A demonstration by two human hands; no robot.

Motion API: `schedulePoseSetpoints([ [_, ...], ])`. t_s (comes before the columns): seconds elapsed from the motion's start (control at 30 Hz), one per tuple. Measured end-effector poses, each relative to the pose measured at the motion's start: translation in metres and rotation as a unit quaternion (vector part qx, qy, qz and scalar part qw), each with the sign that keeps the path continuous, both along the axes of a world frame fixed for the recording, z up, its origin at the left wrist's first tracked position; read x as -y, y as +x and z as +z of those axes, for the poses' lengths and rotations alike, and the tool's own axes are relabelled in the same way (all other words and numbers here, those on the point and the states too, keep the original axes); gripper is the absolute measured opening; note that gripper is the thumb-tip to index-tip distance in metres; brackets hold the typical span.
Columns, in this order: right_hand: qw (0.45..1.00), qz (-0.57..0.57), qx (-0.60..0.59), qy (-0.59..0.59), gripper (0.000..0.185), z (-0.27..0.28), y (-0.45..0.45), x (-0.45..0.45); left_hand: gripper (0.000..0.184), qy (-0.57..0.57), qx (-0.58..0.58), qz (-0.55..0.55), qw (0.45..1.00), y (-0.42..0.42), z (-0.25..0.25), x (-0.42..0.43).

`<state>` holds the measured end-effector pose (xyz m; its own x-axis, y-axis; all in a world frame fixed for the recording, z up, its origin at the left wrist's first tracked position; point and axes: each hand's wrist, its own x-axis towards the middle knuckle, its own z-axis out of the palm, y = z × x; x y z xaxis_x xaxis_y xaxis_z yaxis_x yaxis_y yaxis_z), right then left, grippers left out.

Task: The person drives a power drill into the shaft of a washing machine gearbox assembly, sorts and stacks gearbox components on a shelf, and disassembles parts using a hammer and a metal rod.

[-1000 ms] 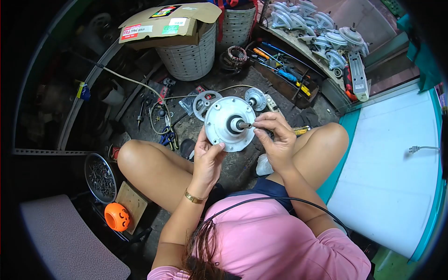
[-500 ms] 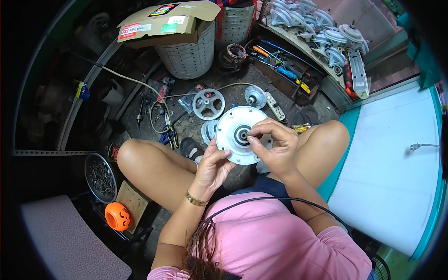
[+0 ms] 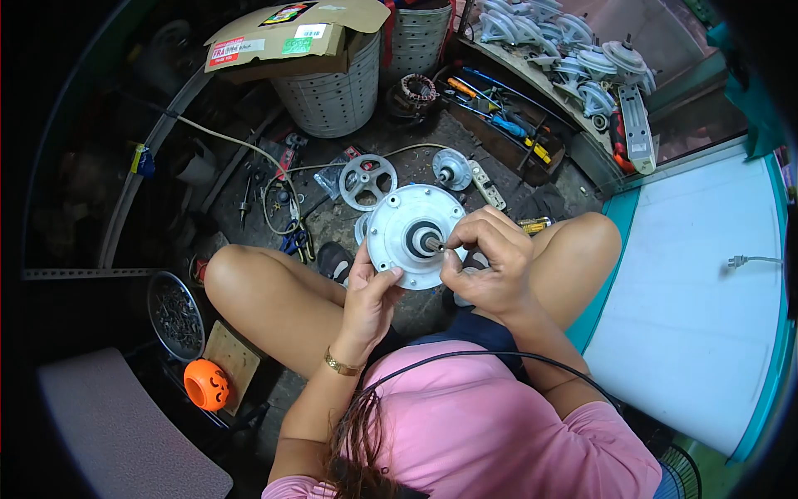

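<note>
A round, silvery washing machine gearbox (image 3: pixel 386 237) is held up between my knees, its flange tilted toward the right. My left hand (image 3: pixel 371 295) grips the lower left rim, thumb on the front face and fingers behind. From the dark central ring a short metal shaft (image 3: pixel 434 244) sticks out. My right hand (image 3: pixel 497 258) is closed in a pinch at the tip of this shaft, thumb and forefinger touching its end. Behind the gearbox, on the floor, lie a spoked pulley wheel (image 3: pixel 368 182) and a smaller flanged part with a shaft (image 3: pixel 451 170).
A tool tray (image 3: pixel 507 125) with screwdrivers lies ahead, a power strip (image 3: pixel 488 185) near it. Several gearboxes (image 3: pixel 594 62) pile up at the upper right. A cardboard box (image 3: pixel 332 40) tops a perforated bin (image 3: pixel 328 100). At left are a bowl of screws (image 3: pixel 176 316) and an orange pumpkin bucket (image 3: pixel 206 385).
The gearbox has moved slightly left and tilted, so its shaft now shows from the side, pointing right. My right hand stays pinched at the shaft's tip.
</note>
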<state>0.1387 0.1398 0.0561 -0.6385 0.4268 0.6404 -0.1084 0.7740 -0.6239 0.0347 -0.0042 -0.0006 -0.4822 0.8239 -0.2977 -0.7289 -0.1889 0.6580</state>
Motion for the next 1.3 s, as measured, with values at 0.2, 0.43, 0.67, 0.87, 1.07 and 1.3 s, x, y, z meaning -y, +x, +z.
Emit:
schedulePoseSetpoints([
  [0.2, 0.999, 0.002, -0.004, -0.041, 0.02, -0.004, -0.003, 0.0, 0.054, -0.018, -0.027, -0.001, 0.999, -0.004, -0.005, 0.005],
  [0.43, 0.997, 0.01, -0.006, -0.072, 0.02, -0.005, -0.004, 0.001, 0.054, -0.018, 0.003, -0.027, 0.999, -0.007, 0.001, 0.007],
  [0.67, 0.998, 0.03, 0.001, -0.056, 0.019, -0.004, -0.001, -0.004, 0.056, -0.025, 0.022, -0.064, 0.997, -0.013, 0.002, 0.005],
  [0.87, 0.996, 0.05, -0.009, -0.067, 0.022, -0.003, -0.003, -0.006, 0.058, -0.032, 0.029, -0.111, 0.993, -0.019, 0.011, 0.004],
  [1.07, 0.995, 0.069, 0.003, -0.068, 0.017, -0.003, -0.001, -0.008, 0.057, -0.042, 0.038, -0.13, 0.99, -0.021, 0.011, 0.003],
  [1.3, 0.996, 0.079, 0.003, -0.05, 0.018, -0.006, -0.002, -0.014, 0.056, -0.036, 0.051, -0.156, 0.986, -0.025, 0.01, 0.0],
])
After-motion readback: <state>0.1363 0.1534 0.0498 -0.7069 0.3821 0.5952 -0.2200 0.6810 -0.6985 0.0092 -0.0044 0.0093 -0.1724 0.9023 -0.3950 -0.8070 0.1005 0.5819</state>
